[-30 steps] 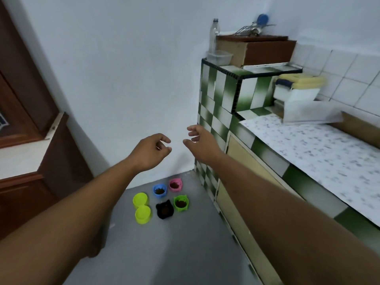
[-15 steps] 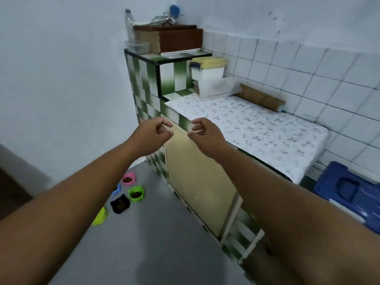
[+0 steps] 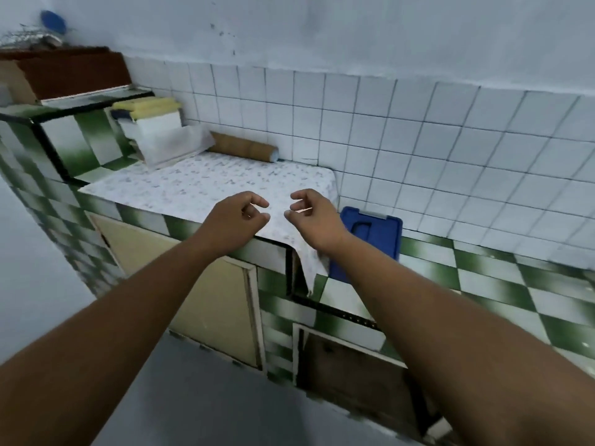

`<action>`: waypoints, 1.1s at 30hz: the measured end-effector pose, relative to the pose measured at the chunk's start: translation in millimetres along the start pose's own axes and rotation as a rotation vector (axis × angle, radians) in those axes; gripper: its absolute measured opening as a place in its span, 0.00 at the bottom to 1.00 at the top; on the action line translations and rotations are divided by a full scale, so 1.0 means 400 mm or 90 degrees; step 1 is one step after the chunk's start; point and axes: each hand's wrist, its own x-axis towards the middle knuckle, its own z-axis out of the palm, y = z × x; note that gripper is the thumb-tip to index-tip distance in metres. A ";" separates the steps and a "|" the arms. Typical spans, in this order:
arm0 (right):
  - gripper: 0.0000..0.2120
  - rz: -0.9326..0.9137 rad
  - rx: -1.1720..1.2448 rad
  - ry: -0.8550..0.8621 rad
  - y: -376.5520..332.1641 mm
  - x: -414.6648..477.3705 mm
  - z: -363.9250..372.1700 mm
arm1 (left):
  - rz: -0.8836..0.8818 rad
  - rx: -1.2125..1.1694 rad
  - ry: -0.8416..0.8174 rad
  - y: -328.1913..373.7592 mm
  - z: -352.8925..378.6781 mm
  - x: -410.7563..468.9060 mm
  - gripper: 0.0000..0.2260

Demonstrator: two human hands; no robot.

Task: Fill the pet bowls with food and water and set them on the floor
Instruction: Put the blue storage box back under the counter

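Observation:
Both arms reach forward over the front edge of a green-and-white tiled counter. My left hand hangs with its fingers loosely curled and apart, holding nothing. A short gap to its right, my right hand is curled the same way and also holds nothing. Both hands hover above the hanging corner of a white patterned cloth that covers the counter's left part. No pet bowl is in view.
A blue plastic lid or tray lies on the counter just behind my right hand. A brown roll, a white box with a yellow lid and a brown box stand at the back left. Cabinet doors below, grey floor.
The view has swung right, away from the coloured bowls on the floor, which have left the frame. Both hands stay raised together and empty, now over the counter's cloth corner.

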 end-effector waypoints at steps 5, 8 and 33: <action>0.15 0.050 0.007 0.062 0.083 -0.038 -0.141 | 0.037 -0.038 -0.074 0.068 0.149 0.052 0.04; 0.14 0.079 -0.005 0.118 0.126 -0.053 -0.214 | 0.052 -0.072 -0.121 0.083 0.226 0.085 0.04; 0.09 0.170 -0.066 0.260 0.313 0.020 -0.429 | 0.040 -0.138 -0.273 0.076 0.490 0.248 0.02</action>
